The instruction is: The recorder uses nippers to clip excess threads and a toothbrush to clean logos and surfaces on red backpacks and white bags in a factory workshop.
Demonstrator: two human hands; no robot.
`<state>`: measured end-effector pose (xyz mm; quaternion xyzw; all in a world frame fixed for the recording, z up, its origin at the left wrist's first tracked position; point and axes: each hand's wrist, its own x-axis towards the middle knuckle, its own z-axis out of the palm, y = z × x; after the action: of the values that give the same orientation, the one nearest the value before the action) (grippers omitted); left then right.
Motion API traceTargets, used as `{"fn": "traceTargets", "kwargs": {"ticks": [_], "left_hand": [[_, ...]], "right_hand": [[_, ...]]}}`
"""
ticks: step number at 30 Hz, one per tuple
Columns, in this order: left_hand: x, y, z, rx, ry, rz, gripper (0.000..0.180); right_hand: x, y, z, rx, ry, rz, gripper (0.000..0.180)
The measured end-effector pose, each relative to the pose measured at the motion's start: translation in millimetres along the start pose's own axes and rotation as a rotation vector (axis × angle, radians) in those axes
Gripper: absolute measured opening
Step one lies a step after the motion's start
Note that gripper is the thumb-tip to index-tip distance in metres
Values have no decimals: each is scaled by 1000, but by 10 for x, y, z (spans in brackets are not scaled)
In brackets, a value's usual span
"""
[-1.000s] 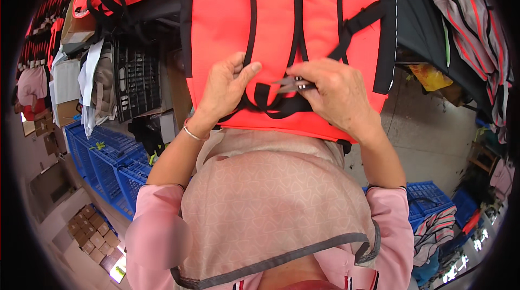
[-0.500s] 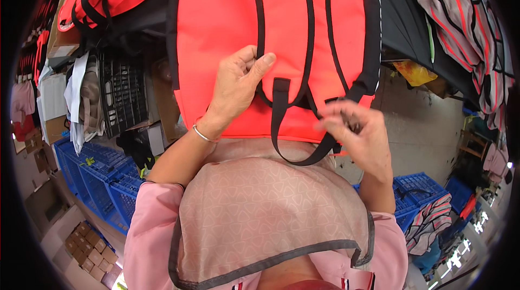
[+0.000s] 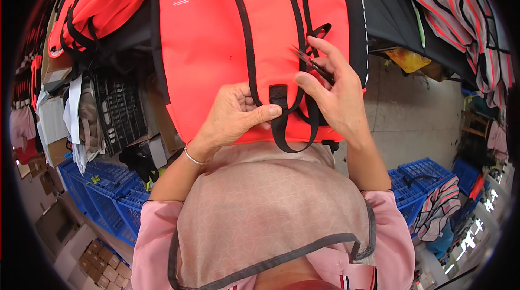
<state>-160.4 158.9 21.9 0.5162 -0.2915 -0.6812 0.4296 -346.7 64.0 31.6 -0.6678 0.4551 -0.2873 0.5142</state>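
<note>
A bright orange life vest (image 3: 216, 46) with black webbing straps hangs in front of me. My left hand (image 3: 233, 116) pinches its lower edge, the thumb pressed on a short black strap end (image 3: 279, 97). My right hand (image 3: 338, 100) holds small dark snips (image 3: 313, 65), their tips at a black strap near the vest's right side. A black strap loop (image 3: 287, 138) hangs below the hem between both hands. My left wrist wears a thin bracelet.
More orange vests (image 3: 92, 8) hang at the upper left and striped garments (image 3: 460, 19) at the upper right. Blue plastic crates stand at the lower left (image 3: 103, 198) and at the right (image 3: 420, 179). A black crate (image 3: 122, 105) and cardboard boxes (image 3: 103, 263) sit to the left.
The vest has shifted up and nearer. My right hand rose from the low strap loop to a strap higher on the right. My left hand slid down to the hem.
</note>
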Motion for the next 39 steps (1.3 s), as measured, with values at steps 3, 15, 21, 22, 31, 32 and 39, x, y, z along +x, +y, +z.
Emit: {"fn": "traceTargets", "kwargs": {"ticks": [3,15,21,22,31,32,39], "left_hand": [[38,-25,26,15,16,12,27],[89,4,129,76,85,8,28],[84,12,141,92,102,1,27],[82,8,139,90,104,4,27],[100,-11,177,53,117,-28,28],[113,-12,173,53,116,-27,28],[171,-94,93,-83,57,-30,31]], "right_hand": [[-187,25,-35,-36,163,-168,27],[-274,179,-39,-702,308,-620,32],[-261,207,-31,-719,304,-617,32],[-260,206,-28,-725,306,-617,32],[-254,181,9,-791,298,-615,30],[-251,186,15,-797,296,-606,27],[-187,179,10,289,13,186,33]]}}
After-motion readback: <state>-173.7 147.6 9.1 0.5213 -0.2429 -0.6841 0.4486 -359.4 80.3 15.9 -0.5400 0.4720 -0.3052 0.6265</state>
